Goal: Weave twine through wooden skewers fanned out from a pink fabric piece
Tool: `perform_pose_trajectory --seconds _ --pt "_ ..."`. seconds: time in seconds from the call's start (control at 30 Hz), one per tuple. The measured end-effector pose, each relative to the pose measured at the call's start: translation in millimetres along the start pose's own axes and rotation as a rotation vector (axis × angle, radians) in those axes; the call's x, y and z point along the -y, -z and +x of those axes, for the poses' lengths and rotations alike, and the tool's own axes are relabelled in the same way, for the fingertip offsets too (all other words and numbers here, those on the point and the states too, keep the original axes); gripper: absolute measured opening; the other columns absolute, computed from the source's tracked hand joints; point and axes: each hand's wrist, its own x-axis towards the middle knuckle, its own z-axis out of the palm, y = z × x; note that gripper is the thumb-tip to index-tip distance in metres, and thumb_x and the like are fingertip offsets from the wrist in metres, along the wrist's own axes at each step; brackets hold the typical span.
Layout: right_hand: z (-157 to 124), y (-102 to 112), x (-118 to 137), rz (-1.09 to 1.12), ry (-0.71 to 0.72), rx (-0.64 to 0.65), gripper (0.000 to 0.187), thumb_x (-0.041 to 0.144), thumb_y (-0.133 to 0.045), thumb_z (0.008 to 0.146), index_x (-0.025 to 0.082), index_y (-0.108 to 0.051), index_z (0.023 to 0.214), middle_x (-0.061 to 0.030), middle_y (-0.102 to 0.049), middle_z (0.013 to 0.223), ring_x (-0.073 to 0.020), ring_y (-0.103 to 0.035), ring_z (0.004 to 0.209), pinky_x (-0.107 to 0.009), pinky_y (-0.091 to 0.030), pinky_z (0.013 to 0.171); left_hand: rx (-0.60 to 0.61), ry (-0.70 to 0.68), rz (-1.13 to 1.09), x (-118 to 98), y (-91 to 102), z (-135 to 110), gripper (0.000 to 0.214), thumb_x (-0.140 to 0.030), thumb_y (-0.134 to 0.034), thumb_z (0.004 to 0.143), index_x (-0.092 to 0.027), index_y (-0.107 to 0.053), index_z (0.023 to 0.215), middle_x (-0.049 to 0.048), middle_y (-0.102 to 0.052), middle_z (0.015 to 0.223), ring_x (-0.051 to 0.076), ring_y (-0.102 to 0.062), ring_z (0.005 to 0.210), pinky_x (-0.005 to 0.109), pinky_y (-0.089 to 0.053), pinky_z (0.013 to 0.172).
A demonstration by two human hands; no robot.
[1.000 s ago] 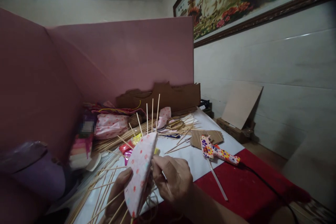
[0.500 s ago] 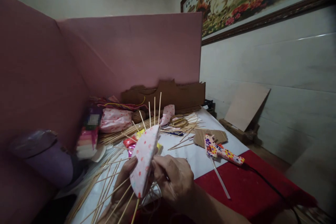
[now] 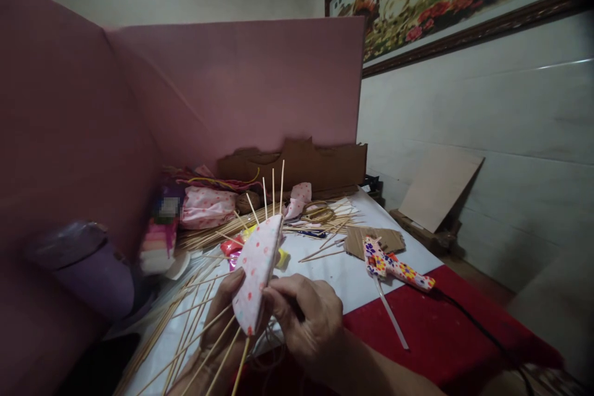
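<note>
In the head view, the left hand (image 3: pixel 218 315) is grasping the dotted semicircular piece (image 3: pixel 256 269), its thumb lying at the curved edge, from which thin wooden sticks (image 3: pixel 282 187) are radiating. The right hand (image 3: pixel 310 309) is holding thumb and forefinger close together at the straight edge; whether they are gripping anything cannot be told. Beyond the right hand, to its right, a flower-patterned glue gun (image 3: pixel 388 266) is lying partly over a cardboard scrap (image 3: pixel 393 241)

Left hand (image 3: pixel 217 331) gripping, right hand (image 3: pixel 312 317) beside it, fingers (image 3: pixel 297 286) curled
</note>
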Motion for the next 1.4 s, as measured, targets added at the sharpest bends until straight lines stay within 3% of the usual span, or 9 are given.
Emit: perform_pose_trajectory --seconds 0.2,0.47,0.7,1.0,1.17,1.27,1.4 --pt "2.4 0.7 4.6 0.215 -0.170 0.063 0.008 0.022 -0.055 0.083 0.018 -0.061 0.082 0.0004 -0.066 0.066 -0.0086 -0.058 0.053 -0.018 -0.043 0.051 -0.101 -0.027 0.001 0.6 -7.4 0.0 0.044 -0.016 -0.046 0.084 -0.010 -0.044 0.127 0.0102 -0.069 0.087 0.018 -0.066 0.079 0.024 -0.055 0.072" --pt "-2.6 -2.8 10.9 0.257 -0.177 0.088 0.007 0.020 -0.056 0.081 0.016 -0.062 0.082 -0.0004 -0.066 0.066 -0.0093 -0.059 0.054 -0.018 -0.044 0.052 -0.183 0.014 0.047 -5.0 -7.6 1.5 0.038 -0.021 -0.050 0.082 -0.008 -0.052 0.117 0.0092 -0.066 0.073 0.018 -0.065 0.068 0.016 -0.052 0.046" --pt "-11.3 -5.4 8.0 0.162 -0.040 0.098 0.017 0.013 -0.052 0.082 0.018 -0.058 0.096 -0.0018 -0.067 0.076 -0.0109 -0.060 0.062 -0.021 -0.046 0.060 -0.224 -0.083 0.054 1.0 -23.6 3.0 0.021 -0.019 -0.048 0.081 -0.006 -0.060 0.094 0.0104 -0.066 0.072 0.018 -0.064 0.067 0.026 -0.054 0.060" --pt "-9.5 -5.5 11.9 0.300 -0.136 0.081 0.011 0.012 -0.054 0.080 0.016 -0.059 0.089 -0.0009 -0.062 0.067 -0.0088 -0.055 0.053 -0.018 -0.043 0.050 -0.210 -0.104 -0.012 1.0 -28.8 4.5 0.017 -0.019 -0.046 0.082 -0.008 -0.059 0.084 0.0075 -0.062 0.065 0.015 -0.059 0.059 0.022 -0.050 0.051" --pt "-13.9 -6.7 12.8 0.341 -0.226 0.107 0.011 0.013 -0.054 0.080 0.018 -0.059 0.088 0.0012 -0.057 0.059 -0.0085 -0.052 0.049 -0.018 -0.041 0.048 -0.222 -0.082 -0.026 0.2 -32.2 2.7 0.017 -0.020 -0.048 0.081 -0.008 -0.058 0.087 0.0074 -0.061 0.063 0.015 -0.058 0.055 0.023 -0.050 0.047" --pt "-16.9 -8.3 13.5 0.434 -0.320 0.137 0.011 0.015 -0.051 0.082 0.018 -0.059 0.089 0.0043 -0.050 0.050 -0.0076 -0.048 0.042 -0.018 -0.039 0.043 -0.208 -0.076 0.015 -1.2 -29.3 1.6 0.023 -0.020 -0.048 0.081 -0.009 -0.057 0.099 0.0072 -0.062 0.065 0.016 -0.059 0.056 0.023 -0.049 0.043" --pt "-16.8 -9.7 15.5 0.535 -0.418 0.143 0.008 0.018 -0.049 0.085 0.017 -0.057 0.087 0.0033 -0.053 0.055 -0.0056 -0.046 0.039 -0.017 -0.037 0.039 -0.215 -0.090 0.040 -2.1 -24.1 1.6 0.033 -0.021 -0.047 0.081 -0.010 -0.052 0.112 0.0087 -0.065 0.070 0.018 -0.062 0.059 0.025 -0.052 0.046"
